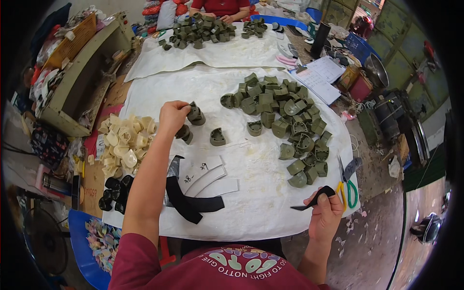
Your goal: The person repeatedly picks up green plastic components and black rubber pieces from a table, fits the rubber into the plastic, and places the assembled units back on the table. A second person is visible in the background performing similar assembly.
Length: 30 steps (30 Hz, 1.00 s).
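Observation:
My left hand (174, 116) reaches over the white cloth, its fingers pinched at the edge of an olive-green shoe heel (196, 116). Two more green heels, one partly hidden by my wrist (184, 134) and another heel (217, 137) to its right, rest close by. At the right, my right hand (325, 215) grips a dark curved strip (316, 197) between thumb and fingers. Below my left hand lie black curved strips (186, 203) in a crossed stack, beside white curved pattern pieces (212, 181) with handwriting on them.
A big heap of green heels (290, 111) covers the table's right side, with scissors (346, 181) near its edge. Cream heels (125, 142) and shiny black heels (116, 193) sit at the left. Across the table another person (220, 9) sits behind more green heels (203, 31).

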### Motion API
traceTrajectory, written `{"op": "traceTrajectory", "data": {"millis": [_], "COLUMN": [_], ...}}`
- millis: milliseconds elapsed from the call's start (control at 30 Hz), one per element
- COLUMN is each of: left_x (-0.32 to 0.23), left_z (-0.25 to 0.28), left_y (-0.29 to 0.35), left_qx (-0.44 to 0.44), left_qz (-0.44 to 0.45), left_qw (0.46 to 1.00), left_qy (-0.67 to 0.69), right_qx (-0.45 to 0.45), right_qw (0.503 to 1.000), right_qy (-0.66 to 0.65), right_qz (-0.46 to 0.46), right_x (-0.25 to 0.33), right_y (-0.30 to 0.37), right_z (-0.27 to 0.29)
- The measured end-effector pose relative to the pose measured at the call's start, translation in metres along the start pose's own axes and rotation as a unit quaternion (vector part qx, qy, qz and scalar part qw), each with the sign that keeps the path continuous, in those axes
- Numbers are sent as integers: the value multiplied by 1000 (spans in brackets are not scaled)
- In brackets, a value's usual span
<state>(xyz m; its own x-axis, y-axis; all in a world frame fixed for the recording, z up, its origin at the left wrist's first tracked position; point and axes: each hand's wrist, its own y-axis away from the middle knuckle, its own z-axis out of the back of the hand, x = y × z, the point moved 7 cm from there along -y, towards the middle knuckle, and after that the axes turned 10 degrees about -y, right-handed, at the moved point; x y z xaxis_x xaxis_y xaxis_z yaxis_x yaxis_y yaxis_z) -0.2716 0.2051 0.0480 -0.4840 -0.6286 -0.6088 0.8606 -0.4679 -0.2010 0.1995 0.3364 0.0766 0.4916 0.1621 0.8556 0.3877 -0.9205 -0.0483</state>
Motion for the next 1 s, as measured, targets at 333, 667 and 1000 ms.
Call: {"op": "traceTrajectory", "data": {"millis": [333, 667, 1000], "left_x": [-111, -154, -1], "left_z": [-28, -113, 56], "left_y": [56, 74, -2], "left_qx": [-123, 81, -118], "left_qz": [-233, -224, -79], "left_qw": [955, 964, 989], "left_qy": [-137, -120, 36], "right_qx": [-28, -43, 4], "right_qw": [1000, 995, 997], "right_qy": [-4, 79, 64], "right_qz": [-1, 36, 51], "right_x": [6, 24, 26], "right_y": [-5, 0, 1], "right_z": [19, 40, 22]}}
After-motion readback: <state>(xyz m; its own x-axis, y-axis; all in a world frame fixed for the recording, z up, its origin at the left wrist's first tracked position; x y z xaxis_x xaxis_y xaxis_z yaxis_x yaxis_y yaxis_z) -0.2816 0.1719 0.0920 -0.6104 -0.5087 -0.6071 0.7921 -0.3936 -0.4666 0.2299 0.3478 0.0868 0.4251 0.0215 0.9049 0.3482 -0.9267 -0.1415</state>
